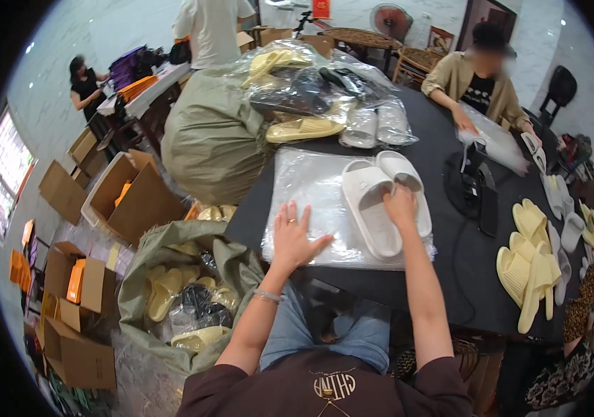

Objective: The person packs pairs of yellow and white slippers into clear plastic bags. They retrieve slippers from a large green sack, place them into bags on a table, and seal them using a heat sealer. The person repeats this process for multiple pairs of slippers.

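My left hand [293, 235] lies flat, fingers spread, on a stack of clear plastic bags [300, 181] at the table's near edge. On the stack's right half rests a pair of white slide slippers: the left slipper [375, 226] and the right slipper [419, 186], side by side with toes pointing away. My right hand [400, 206] is closed at the inner edges of the pair, just below the straps. Its fingertips are partly hidden inside the right slipper.
Bagged slippers [304, 128] are heaped at the back of the dark table [464, 278]. Loose yellow slippers [530, 257] and a black device [474, 181] lie to the right. A co-worker [484, 83] handles clear plastic across the table. An open green sack [137, 285] and cardboard boxes [127, 198] stand left.
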`<state>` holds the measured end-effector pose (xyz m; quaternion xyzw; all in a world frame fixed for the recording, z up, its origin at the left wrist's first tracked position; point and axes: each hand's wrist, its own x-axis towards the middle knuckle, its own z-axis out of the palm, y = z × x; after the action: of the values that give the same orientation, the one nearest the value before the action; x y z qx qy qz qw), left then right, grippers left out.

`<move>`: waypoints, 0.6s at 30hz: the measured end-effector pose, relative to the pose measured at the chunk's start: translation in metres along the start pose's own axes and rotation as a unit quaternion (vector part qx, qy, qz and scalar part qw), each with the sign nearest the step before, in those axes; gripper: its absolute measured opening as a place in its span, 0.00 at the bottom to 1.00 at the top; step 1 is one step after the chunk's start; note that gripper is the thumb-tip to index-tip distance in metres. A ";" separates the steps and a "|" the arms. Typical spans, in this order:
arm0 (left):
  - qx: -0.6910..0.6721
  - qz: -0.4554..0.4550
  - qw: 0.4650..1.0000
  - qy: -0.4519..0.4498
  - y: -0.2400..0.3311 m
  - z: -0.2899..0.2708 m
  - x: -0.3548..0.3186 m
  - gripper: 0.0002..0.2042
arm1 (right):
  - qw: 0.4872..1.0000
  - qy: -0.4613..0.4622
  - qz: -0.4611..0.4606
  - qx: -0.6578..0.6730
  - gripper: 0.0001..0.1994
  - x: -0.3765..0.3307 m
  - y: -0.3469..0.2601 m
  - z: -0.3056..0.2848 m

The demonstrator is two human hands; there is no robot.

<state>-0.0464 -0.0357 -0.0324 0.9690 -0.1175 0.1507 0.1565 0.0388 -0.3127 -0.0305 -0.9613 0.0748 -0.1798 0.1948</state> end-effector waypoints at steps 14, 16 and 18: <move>0.034 0.012 0.999 0.009 0.007 -0.003 0.003 0.40 | 1.000 0.019 -0.012 0.017 0.24 -0.006 0.007 0.008; 0.032 0.010 0.999 0.010 0.008 -0.003 0.003 0.40 | 0.999 0.021 -0.012 0.023 0.24 -0.005 0.007 0.008; 0.032 0.009 0.999 0.008 0.008 -0.003 0.002 0.40 | 0.999 0.021 -0.014 0.028 0.24 -0.005 0.006 0.008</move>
<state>-0.0472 -0.0422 -0.0271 0.9711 -0.1203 0.1640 0.1249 0.0364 -0.3145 -0.0414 -0.9524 0.0602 -0.2046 0.2180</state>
